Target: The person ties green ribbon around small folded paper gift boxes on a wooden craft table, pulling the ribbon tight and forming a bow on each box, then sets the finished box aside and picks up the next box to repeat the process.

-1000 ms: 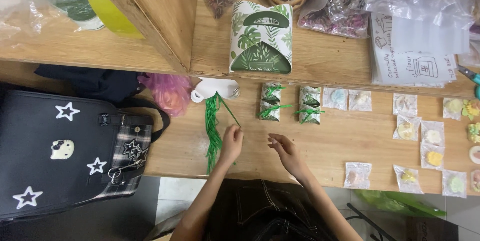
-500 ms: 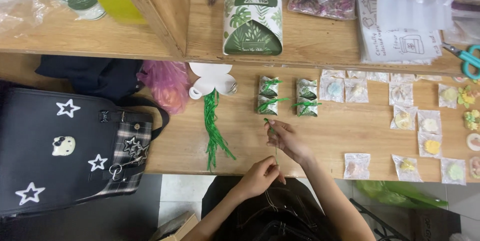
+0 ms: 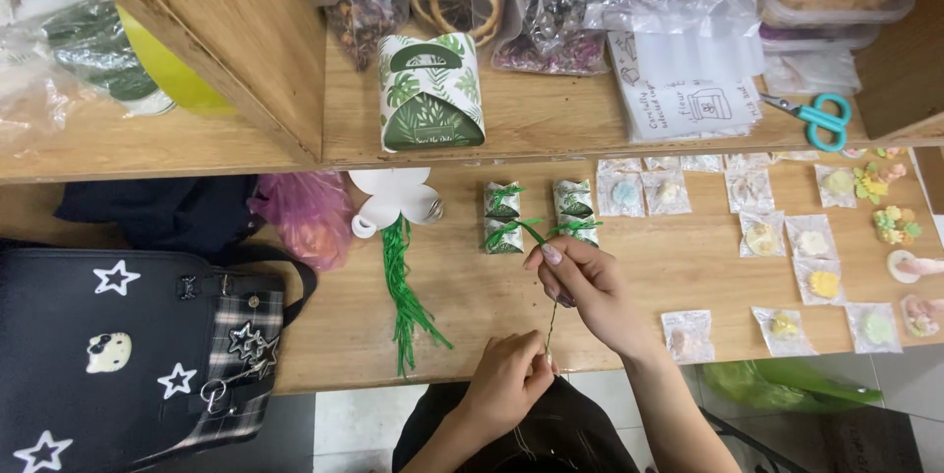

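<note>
L hand (image 3: 508, 382) + R hand (image 3: 582, 283), both grips pinched, R higher.

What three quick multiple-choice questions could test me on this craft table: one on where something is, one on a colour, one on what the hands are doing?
1. Where do the scissors lie?
A. on the upper shelf, to the right
B. on the black bag
C. in the person's lap

2. What colour is the bundle of wire ties on the table?
A. red
B. green
C. white

3. How is the single tie held?
A. lying loose on the table
B. stretched between both hands
C. in one hand only

Answers: 1 A, the teal handles rest on the shelf board beside the papers. 2 B, the strands are bright green. 3 B, the right hand pinches its upper end and the left hand its lower end.
</note>
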